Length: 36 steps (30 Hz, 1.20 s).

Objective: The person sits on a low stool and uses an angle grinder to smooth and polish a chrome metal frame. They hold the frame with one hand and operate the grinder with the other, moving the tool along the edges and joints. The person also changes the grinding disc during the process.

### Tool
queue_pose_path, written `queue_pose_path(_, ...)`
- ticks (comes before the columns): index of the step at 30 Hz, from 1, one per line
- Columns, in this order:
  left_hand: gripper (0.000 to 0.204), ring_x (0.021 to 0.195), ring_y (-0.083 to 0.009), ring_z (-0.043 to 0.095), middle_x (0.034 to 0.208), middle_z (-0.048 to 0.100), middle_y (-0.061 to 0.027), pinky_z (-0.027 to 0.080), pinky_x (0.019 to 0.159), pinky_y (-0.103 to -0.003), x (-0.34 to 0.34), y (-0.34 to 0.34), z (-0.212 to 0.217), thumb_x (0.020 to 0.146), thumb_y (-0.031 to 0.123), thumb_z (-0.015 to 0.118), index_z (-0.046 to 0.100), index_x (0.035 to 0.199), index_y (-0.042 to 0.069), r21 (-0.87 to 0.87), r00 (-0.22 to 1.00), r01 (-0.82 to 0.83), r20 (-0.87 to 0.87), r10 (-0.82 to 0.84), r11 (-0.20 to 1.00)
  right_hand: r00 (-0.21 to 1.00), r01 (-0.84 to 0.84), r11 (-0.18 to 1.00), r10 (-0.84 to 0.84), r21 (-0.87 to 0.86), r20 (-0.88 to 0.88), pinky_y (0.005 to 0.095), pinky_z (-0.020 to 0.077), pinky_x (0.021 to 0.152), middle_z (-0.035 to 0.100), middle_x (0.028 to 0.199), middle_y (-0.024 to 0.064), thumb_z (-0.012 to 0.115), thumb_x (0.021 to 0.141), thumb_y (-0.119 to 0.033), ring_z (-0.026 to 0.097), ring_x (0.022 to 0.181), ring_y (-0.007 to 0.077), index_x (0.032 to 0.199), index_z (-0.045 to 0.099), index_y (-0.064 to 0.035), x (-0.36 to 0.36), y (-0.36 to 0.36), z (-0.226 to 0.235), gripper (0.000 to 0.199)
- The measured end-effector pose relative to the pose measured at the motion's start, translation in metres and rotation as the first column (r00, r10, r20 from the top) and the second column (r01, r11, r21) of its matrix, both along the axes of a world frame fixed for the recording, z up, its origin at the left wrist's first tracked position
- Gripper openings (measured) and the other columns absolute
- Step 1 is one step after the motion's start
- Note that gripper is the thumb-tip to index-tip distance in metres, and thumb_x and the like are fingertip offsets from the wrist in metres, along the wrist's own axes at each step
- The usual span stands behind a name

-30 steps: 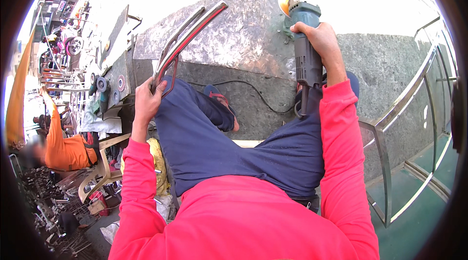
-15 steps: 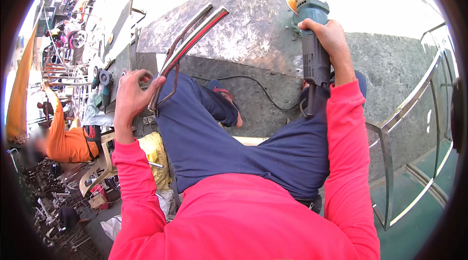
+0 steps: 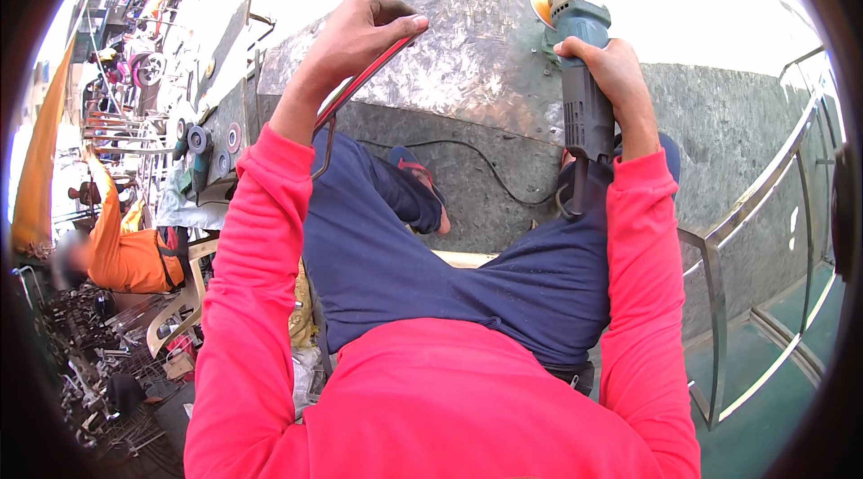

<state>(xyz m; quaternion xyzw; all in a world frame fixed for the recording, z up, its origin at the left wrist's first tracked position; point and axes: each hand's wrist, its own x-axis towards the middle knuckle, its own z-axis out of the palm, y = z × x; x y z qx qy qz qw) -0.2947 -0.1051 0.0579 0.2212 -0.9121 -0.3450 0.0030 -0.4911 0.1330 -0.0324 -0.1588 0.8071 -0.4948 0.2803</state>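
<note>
My right hand (image 3: 618,75) is wrapped round the body of a teal and dark grey angle grinder (image 3: 588,115). An orange-yellow disc (image 3: 540,3) sits at the grinder's far end, and the tool rises from beside my right knee. Up and to the left, my left hand (image 3: 360,39) is closed over the far end of a bent, shiny metal frame (image 3: 360,82) that reflects red. The frame slants up from my left thigh. My hand and forearm hide its far tip and much of its left side.
A worn metal sheet (image 3: 476,57) lies ahead on the dark floor. A black cord (image 3: 485,164) runs between my feet. To the right stands a curved metal framework (image 3: 715,299). Other power tools (image 3: 198,142) and a person in orange (image 3: 135,256) are at left.
My left hand has moved up and forward, from the frame's near end to its far end, and closed there. The grinder and my right hand have barely moved.
</note>
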Motion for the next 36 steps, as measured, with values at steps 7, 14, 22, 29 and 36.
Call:
queue_pose_path(7,0.050,0.087,-0.0122,0.067,0.094,0.072,-0.0085,0.050,0.084,-0.028,-0.003,-0.013,0.000,0.090,0.042,0.068,0.070,0.112,-0.003,0.284,0.999,-0.039,0.023,0.034,0.958,0.999,-0.011,1.000,0.011,-0.009,-0.032,0.0302,0.0458,0.043,0.061,0.061,0.0101,0.078,0.067,-0.031,0.059,0.046,0.0172,0.069,0.065,0.0074,-0.001,-0.001,-0.004,0.041)
queue_pose_path(14,0.050,0.087,-0.0132,0.066,0.094,0.072,-0.0086,0.049,0.084,-0.028,0.003,-0.014,0.005,0.089,0.043,0.070,0.071,0.111,-0.001,0.139,0.994,-0.112,0.009,0.111,0.984,1.000,-0.012,1.000,0.012,0.006,-0.029,0.0306,0.0454,0.043,0.061,0.060,0.0106,0.078,0.067,-0.031,0.059,0.045,0.0178,0.070,0.065,0.0075,-0.001,-0.002,-0.004,0.041)
queue_pose_path(22,0.046,0.092,-0.0134,0.066,0.100,0.073,-0.0128,0.051,0.087,-0.030,0.012,-0.008,0.005,0.088,0.035,0.072,0.070,0.115,-0.001,0.042,0.991,-0.041,-0.126,0.046,0.998,0.999,-0.023,0.999,0.024,0.038,-0.029,0.0301,0.0447,0.044,0.061,0.060,0.0102,0.079,0.067,-0.031,0.059,0.046,0.0174,0.069,0.065,0.0080,0.000,-0.003,-0.003,0.041)
queue_pose_path(29,0.035,0.077,-0.0110,0.065,0.088,0.074,-0.0113,0.052,0.071,-0.027,0.011,0.016,-0.005,0.087,0.031,0.075,0.075,0.105,0.001,-0.147,0.989,-0.058,-0.142,0.037,0.987,0.998,-0.037,0.998,0.040,0.057,-0.042,0.0305,0.0448,0.044,0.062,0.060,0.0107,0.079,0.066,-0.031,0.059,0.047,0.0175,0.069,0.066,0.0088,-0.001,-0.004,-0.005,0.042)
queue_pose_path(36,0.037,0.076,-0.0178,0.068,0.083,0.074,-0.0139,0.054,0.072,-0.031,0.008,0.027,-0.016,0.085,0.035,0.074,0.076,0.100,0.001,-0.240,0.990,-0.038,-0.142,0.003,0.970,0.998,-0.037,0.996,0.041,0.080,-0.050,0.0301,0.0450,0.045,0.062,0.061,0.0110,0.079,0.066,-0.030,0.060,0.047,0.0173,0.069,0.066,0.0084,0.001,-0.004,-0.004,0.041)
